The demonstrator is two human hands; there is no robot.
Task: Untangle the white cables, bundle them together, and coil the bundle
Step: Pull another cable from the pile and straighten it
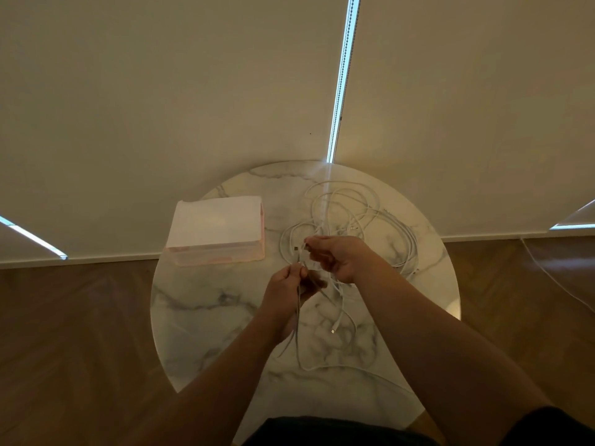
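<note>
We hold both hands just above the round marble table (199, 317), close together near its middle, because the knot we need to work sits right between them. Our left hand (287, 283) is curled closed around a few strands that trail down from it toward the near edge. Gripping them there appears to anchor that part of the tangle. Our right hand (343, 257), a little farther out, has its fingers bent and pinches a strand near a small plug, apparently so that one end can be picked out and fed back through a loop. The white cables (346, 204) lie mostly on the far right part of the table, beyond and beside the right hand, in loose loops that cross each other many times. We cannot tell how many cables there are. They look thin, limp and smooth, and they blend into the pale veined stone. One free end with a connector (332, 331) rests on the table nearer to us, below the hands, and a long strand curves off toward the near right rim. We judge the untangling to be at an early stage, with no bundle formed. A pale pink box with a white top (215, 225) sits to the left, well apart from the cables.
</note>
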